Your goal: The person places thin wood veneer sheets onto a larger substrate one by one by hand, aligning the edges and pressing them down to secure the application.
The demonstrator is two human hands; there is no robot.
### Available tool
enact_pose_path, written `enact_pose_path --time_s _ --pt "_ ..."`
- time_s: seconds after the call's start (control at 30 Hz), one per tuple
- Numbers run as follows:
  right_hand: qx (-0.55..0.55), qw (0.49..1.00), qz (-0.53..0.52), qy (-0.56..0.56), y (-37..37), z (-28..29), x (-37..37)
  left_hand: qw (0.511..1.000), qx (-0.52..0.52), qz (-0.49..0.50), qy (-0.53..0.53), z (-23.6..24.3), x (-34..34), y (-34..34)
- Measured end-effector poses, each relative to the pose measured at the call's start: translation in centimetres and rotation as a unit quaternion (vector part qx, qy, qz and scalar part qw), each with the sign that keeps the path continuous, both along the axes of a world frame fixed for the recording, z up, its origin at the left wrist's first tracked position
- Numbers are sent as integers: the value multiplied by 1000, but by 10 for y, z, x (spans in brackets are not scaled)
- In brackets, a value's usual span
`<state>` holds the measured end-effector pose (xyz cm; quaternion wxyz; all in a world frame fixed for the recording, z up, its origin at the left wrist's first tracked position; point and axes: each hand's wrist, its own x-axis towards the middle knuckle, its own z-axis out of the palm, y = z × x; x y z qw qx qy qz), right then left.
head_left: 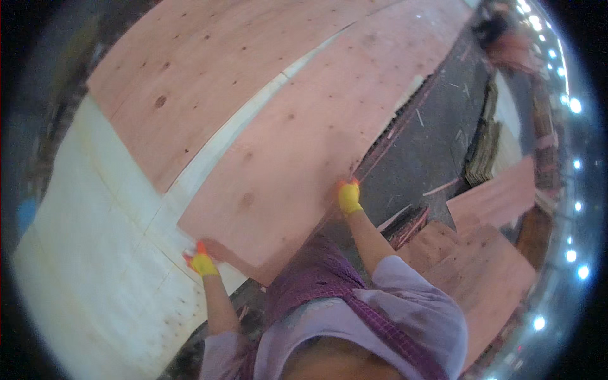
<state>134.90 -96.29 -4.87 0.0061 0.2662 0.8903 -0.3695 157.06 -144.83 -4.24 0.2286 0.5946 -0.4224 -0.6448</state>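
— Two hands in yellow gloves grip one pink veneer sheet [297,152]. Where does each sit?

— The left hand [201,261] clamps the sheet's near left corner; the right hand [349,196] closes on its near right edge, further up.

— And the sheet itself?

— It stretches away from both hands, up and to the right, lying flat over a pale board stack [95,253]. A second pink sheet [190,69] lies just beside it to the left, a pale strip showing between them.

— What lies to the right?

— A dark floor [437,145] strewn with thin scraps, and more pinkish sheets [494,266] piled by the person's right arm.
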Motion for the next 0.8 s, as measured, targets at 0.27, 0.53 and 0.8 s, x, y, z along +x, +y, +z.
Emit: enact_pose_path --time_s 0.27,0.53,0.8 --pt "-329 940 -68 63 -91 79 -23 919 350 -89 161 66 45 51" --pt "-376 918 36 121 -132 234 -25 965 262 -1 19 182 12 58" --pt "-476 877 -17 58 -129 197 -42 978 154 -79 119 62 6 -27"
